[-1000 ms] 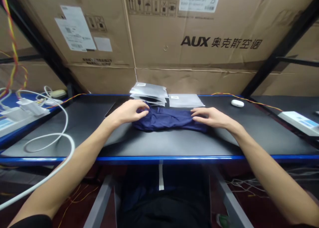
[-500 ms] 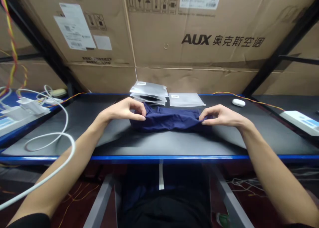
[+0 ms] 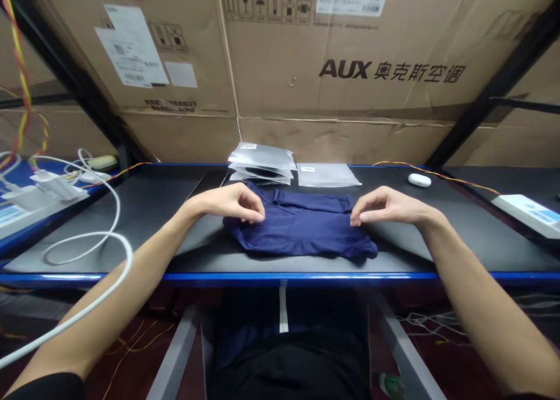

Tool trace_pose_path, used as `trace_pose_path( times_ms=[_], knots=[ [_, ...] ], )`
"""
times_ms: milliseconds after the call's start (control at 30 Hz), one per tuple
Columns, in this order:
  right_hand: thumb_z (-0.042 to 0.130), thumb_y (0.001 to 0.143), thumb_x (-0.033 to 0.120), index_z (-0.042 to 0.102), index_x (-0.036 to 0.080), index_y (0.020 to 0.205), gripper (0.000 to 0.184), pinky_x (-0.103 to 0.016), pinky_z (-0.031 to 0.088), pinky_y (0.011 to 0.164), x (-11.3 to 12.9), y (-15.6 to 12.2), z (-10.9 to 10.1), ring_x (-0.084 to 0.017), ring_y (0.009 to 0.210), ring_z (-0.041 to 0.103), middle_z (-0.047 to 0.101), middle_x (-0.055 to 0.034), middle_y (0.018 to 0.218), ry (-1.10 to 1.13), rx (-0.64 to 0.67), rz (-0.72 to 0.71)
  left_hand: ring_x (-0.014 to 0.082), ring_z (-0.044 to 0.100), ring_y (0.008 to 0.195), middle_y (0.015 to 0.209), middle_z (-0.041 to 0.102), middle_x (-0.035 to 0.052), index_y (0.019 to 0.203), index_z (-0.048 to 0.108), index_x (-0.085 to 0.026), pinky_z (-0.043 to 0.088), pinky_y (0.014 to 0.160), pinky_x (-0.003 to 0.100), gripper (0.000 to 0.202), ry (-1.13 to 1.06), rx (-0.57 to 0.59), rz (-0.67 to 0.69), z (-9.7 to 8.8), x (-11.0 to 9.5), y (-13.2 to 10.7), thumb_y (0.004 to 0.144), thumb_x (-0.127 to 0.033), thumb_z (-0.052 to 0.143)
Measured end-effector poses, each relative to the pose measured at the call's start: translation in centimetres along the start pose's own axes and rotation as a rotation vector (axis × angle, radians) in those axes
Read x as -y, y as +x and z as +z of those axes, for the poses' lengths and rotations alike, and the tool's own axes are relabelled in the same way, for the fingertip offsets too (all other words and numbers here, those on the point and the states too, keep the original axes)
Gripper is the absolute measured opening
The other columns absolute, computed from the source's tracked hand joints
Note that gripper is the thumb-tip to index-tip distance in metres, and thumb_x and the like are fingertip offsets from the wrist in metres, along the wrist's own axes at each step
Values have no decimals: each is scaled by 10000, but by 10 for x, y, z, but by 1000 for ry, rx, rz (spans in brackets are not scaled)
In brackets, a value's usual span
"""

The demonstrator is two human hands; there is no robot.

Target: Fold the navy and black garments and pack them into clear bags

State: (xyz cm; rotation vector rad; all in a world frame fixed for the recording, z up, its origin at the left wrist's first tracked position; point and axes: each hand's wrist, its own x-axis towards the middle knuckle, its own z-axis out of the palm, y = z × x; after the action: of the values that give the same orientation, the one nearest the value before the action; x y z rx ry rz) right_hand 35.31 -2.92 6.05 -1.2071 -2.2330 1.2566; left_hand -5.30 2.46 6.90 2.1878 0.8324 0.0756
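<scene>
A navy blue garment (image 3: 301,231) lies folded into a wide strip on the dark table mat, and a narrow band of its cloth runs along the far side. My left hand (image 3: 245,204) is at the garment's left part, thumb and fingertips closed together on the fabric. At the right end, my right hand (image 3: 371,207) has its thumb and fingers pinched at the cloth's edge. The exact grip of both hands is partly hidden by the curled fingers. Just behind the garment sits a stack of frosted plastic bags (image 3: 261,162), beside a single frosted bag (image 3: 328,175).
Cardboard (image 3: 280,97) forms the back wall. A white earbud-like case (image 3: 419,180) rests at the right, near a power strip (image 3: 529,213). Plugged-in chargers (image 3: 56,187) stand on the left, and a white cable (image 3: 125,254) loops over my left forearm. The blue table edge (image 3: 297,279) is in front.
The garment's raised front part has come down and now lies flatter, reaching closer to the table edge. Both hands have shifted only slightly, the left a little to the right.
</scene>
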Motion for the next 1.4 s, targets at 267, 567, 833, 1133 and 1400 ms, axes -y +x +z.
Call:
trace_pose_path(
  times_ms=[267, 567, 833, 1133, 1400],
  knots=[
    [764, 750, 565, 763, 269, 1079, 443, -476, 469, 1064, -20, 12, 0, -325, 1156, 651, 740, -55, 1209, -380, -320, -106, 258, 582, 1287, 1401, 623, 105, 1220, 704, -204, 429, 1136, 412, 381, 399, -417, 254, 15, 23, 32, 908, -409, 628],
    [631, 844, 564, 771, 248, 943, 359, -432, 534, 932, -25, 17, 2, -309, 989, 707, 789, -41, 1033, -393, -362, -13, 221, 688, 1026, 1123, 737, 61, 1076, 683, -202, 509, 955, 341, 297, 414, -476, 212, 19, 28, 46, 980, -419, 505],
    [551, 876, 586, 702, 181, 878, 432, -344, 489, 665, -39, 39, 4, -226, 649, 656, 700, -42, 705, -274, -606, 24, 163, 657, 605, 751, 724, 38, 879, 651, -169, 506, 628, 273, 317, 90, -656, 29, 22, 31, 54, 907, -468, 553],
    [605, 808, 470, 755, 184, 978, 365, -378, 513, 757, -42, 56, 7, -245, 720, 672, 726, -53, 738, -490, -735, 143, 177, 642, 679, 762, 724, 31, 869, 718, -172, 470, 664, 284, 237, 310, -706, -37, 24, 33, 55, 854, -369, 587],
    [534, 943, 532, 744, 224, 1167, 435, -471, 518, 985, -5, 47, 47, -315, 1088, 687, 755, -101, 1179, -449, -600, -150, 212, 688, 999, 1100, 752, 64, 1099, 732, -182, 505, 935, 324, 353, 465, -502, 183, 28, 2, 38, 970, -439, 528]
  ],
)
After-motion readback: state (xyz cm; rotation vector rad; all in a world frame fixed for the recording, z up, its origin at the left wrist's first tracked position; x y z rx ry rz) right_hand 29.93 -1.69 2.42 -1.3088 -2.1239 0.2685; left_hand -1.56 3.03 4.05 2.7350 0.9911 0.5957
